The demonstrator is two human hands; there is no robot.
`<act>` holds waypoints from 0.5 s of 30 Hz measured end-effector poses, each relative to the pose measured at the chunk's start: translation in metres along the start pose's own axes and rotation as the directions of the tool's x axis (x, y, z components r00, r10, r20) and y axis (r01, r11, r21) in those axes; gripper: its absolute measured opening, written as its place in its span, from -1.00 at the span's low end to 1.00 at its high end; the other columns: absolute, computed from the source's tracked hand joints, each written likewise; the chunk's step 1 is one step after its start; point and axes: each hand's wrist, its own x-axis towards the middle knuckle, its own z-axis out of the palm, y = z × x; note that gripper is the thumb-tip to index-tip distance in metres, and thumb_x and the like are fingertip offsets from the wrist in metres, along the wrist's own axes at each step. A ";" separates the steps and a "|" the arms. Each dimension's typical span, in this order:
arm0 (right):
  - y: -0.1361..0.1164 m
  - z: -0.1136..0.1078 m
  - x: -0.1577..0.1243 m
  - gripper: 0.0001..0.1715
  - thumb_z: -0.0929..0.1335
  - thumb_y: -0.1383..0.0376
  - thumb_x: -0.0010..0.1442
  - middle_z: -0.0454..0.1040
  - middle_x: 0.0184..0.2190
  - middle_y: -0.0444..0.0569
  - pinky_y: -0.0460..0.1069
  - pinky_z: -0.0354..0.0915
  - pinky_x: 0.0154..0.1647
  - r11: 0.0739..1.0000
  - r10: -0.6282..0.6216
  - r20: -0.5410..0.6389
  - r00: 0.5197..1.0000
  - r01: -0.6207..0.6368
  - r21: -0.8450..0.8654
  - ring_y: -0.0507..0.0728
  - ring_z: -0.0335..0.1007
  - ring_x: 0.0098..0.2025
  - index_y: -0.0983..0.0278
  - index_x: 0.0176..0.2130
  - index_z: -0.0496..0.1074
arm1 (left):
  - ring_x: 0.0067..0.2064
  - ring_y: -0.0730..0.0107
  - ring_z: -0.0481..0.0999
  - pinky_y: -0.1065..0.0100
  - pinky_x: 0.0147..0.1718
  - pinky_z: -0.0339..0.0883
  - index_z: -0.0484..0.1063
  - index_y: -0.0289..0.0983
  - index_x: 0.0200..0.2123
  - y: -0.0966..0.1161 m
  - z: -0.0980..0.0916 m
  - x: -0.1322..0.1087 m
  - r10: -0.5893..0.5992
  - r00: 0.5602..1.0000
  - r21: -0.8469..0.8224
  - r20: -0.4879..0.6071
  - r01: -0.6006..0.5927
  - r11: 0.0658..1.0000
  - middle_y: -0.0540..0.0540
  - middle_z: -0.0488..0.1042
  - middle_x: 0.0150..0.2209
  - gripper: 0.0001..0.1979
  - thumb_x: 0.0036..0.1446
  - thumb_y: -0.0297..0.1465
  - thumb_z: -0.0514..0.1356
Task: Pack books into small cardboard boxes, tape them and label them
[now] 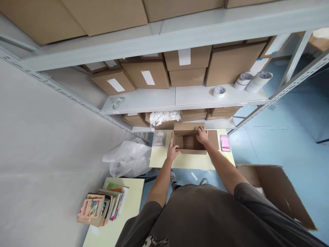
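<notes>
An open cardboard box stands on the pale yellow table in front of me, its inside visible and its far flap raised. My left hand grips the near left corner, with a finger along the left side and the thumb along the front wall. At the right side of the box, my right hand curls its fingers over the edge, and some fingertips are hard to make out. A side flap spreads out to the right, beneath my right wrist.
A clear plastic case lies left of the box; a phone lies right. Shelves behind hold boxes and tape rolls. Books pile on a side table. Plastic bags and a large open carton flank me.
</notes>
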 end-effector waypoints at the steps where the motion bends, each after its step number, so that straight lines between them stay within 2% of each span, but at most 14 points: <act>1: -0.011 0.006 -0.003 -0.18 0.29 0.39 0.24 0.23 0.49 0.24 0.45 -0.03 0.54 0.997 -0.017 -0.053 0.998 0.021 0.071 0.46 -0.12 0.59 0.30 0.45 0.31 | 0.57 -0.17 0.10 -0.01 0.45 0.19 0.65 -0.18 -0.01 -0.003 -0.002 -0.002 0.027 1.000 -0.013 0.012 -0.027 1.000 -0.15 -0.12 0.63 -0.51 -0.06 -0.37 0.59; 3: -0.038 0.021 -0.008 -0.19 0.28 0.35 0.26 0.26 0.48 0.19 0.38 0.05 0.55 0.970 -0.075 -0.133 0.988 0.103 0.221 0.39 -0.06 0.59 0.29 0.46 0.30 | 0.58 -0.26 0.04 -0.10 0.48 0.11 0.56 -0.17 0.22 -0.012 -0.010 -0.004 0.095 0.995 -0.038 0.028 -0.094 0.995 -0.24 -0.13 0.63 -0.20 -0.13 -0.25 0.63; 5: -0.072 0.039 -0.011 -0.18 0.28 0.33 0.27 0.29 0.48 0.12 0.33 0.14 0.54 0.918 -0.134 -0.172 0.976 0.188 0.350 0.33 0.03 0.58 0.23 0.47 0.30 | 0.58 -0.26 0.02 -0.14 0.49 0.06 0.47 -0.15 0.34 -0.025 -0.021 -0.006 0.148 0.989 -0.067 -0.013 -0.149 0.987 -0.27 -0.05 0.61 -0.13 -0.04 -0.13 0.59; 7: -0.107 0.058 -0.012 -0.19 0.28 0.30 0.29 0.28 0.49 0.07 0.32 0.23 0.50 0.863 -0.172 -0.176 0.969 0.235 0.447 0.31 0.08 0.56 0.18 0.48 0.30 | 0.57 -0.16 0.09 -0.10 0.49 0.07 0.45 -0.14 0.35 -0.041 -0.035 -0.003 0.145 0.983 -0.107 -0.110 -0.156 0.982 -0.26 0.10 0.57 -0.28 0.18 -0.07 0.44; 9: -0.140 0.075 -0.009 -0.20 0.29 0.27 0.30 0.25 0.51 0.07 0.32 0.30 0.45 0.823 -0.191 -0.155 0.969 0.244 0.512 0.33 0.13 0.55 0.16 0.47 0.31 | 0.53 -0.06 0.19 -0.04 0.49 0.10 0.47 -0.17 0.33 -0.061 -0.054 0.004 0.100 0.972 -0.157 -0.214 -0.135 0.978 -0.28 0.24 0.51 -0.44 0.36 -0.10 0.28; 12: -0.182 0.098 0.002 -0.23 0.31 0.25 0.30 0.28 0.49 0.10 0.35 0.23 0.50 0.811 -0.199 -0.124 0.972 0.234 0.536 0.35 0.16 0.53 0.19 0.45 0.36 | 0.47 -0.01 0.32 -0.02 0.47 0.14 0.50 -0.22 0.30 -0.095 -0.083 0.022 0.018 0.955 -0.224 -0.297 -0.088 0.971 -0.32 0.40 0.40 -0.53 0.43 -0.18 0.19; 15: -0.214 0.122 0.018 -0.26 0.33 0.24 0.29 0.35 0.45 0.13 0.34 0.06 0.58 0.825 -0.194 -0.087 0.977 0.211 0.524 0.34 0.14 0.54 0.21 0.42 0.40 | 0.40 0.00 0.40 0.00 0.45 0.19 0.48 -0.23 0.32 -0.130 -0.108 0.043 -0.102 0.954 -0.272 -0.283 0.022 0.962 -0.33 0.49 0.32 -0.53 0.41 -0.28 0.19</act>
